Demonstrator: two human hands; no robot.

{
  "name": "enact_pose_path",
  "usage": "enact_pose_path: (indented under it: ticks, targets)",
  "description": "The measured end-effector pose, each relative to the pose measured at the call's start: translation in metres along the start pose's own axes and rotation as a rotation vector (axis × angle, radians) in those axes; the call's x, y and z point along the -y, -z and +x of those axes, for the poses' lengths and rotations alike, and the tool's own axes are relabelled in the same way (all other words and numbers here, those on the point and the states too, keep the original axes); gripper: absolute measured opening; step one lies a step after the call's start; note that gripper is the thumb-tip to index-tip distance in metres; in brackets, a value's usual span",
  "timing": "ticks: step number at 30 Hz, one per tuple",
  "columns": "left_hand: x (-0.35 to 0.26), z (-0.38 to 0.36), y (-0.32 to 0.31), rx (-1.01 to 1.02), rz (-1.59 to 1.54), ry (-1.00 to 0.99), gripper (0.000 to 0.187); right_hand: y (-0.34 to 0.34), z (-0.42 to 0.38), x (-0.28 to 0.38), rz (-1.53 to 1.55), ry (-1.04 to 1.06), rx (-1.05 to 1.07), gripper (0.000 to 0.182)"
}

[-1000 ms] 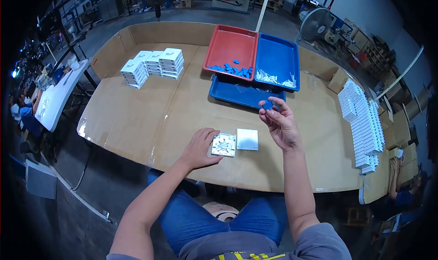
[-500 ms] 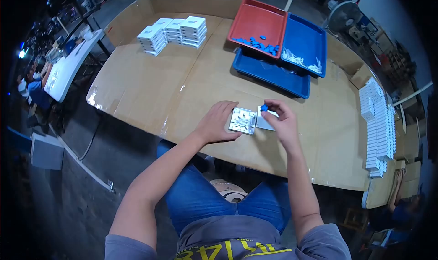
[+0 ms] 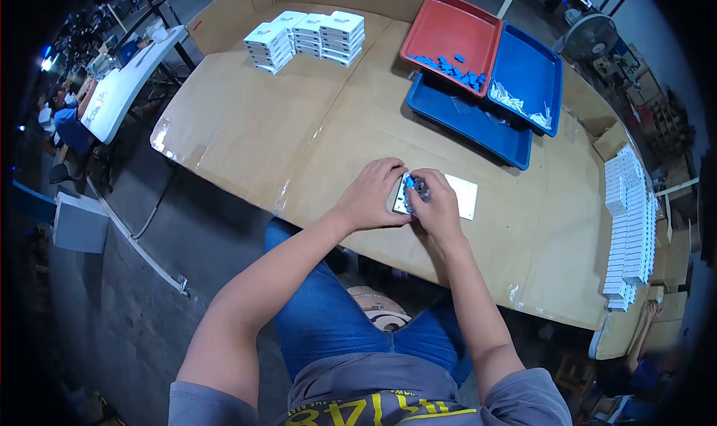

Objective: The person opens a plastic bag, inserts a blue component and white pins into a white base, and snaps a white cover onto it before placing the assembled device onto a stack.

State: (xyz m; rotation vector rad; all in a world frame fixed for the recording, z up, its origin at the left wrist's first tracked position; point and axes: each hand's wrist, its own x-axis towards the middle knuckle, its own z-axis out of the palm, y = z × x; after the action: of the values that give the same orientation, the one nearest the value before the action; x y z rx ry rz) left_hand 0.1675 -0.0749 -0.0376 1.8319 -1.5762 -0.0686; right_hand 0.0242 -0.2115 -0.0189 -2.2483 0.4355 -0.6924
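My left hand [image 3: 373,195] is wrapped round the left side of a small white box [image 3: 400,203] on the cardboard-covered table. Over the box, my right hand [image 3: 435,204] has its fingers bent together at a small blue piece [image 3: 409,181], which shows between the two hands. My fingers cover much of the box's inside. Just right of my right hand lies a flat white panel [image 3: 461,196].
Stacked white boxes [image 3: 306,36] stand at the back left. A red tray [image 3: 455,34] holds blue pieces, a blue tray [image 3: 530,71] white sticks. Another blue tray [image 3: 470,127] lies in front. Many white pieces [image 3: 627,224] are stacked at right. Other people sit at both sides.
My right hand has moved left with the blue piece, from above the white panel to the box. The panel is now uncovered. The view has shifted slightly.
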Motion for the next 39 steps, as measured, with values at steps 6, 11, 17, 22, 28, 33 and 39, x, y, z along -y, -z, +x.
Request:
enact_pose_path:
  ticks: [6, 11, 17, 22, 28, 33, 39]
  targets:
    - [0.0, 0.0, 0.001, -0.008, -0.005, 0.004, 0.089, -0.004, 0.005, -0.007, 0.049, 0.037, 0.009, 0.026]
    - [0.001, 0.001, 0.002, -0.003, -0.018, 0.008, 0.089, -0.004, 0.005, -0.008, 0.002, 0.028, 0.017, 0.024]
    - [0.003, -0.002, 0.0, 0.008, -0.011, 0.008, 0.088, -0.002, -0.004, 0.001, -0.443, 0.177, 0.074, 0.028]
    - [0.003, -0.001, 0.002, 0.005, -0.016, -0.003, 0.088, 0.006, -0.006, 0.007, -0.484, 0.111, 0.195, 0.032]
    - [0.001, -0.002, -0.001, -0.069, 0.057, -0.029, 0.097, 0.062, 0.002, -0.03, -0.316, 0.032, 0.129, 0.038]
    - [-0.018, -0.003, 0.012, -0.005, 0.023, 0.032, 0.096, 0.107, -0.022, -0.045, -0.288, -0.135, 0.271, 0.047]
    - [-0.017, -0.004, 0.006, -0.037, 0.063, 0.047, 0.087, 0.122, -0.045, -0.026, -0.34, -0.071, 0.269, 0.043]
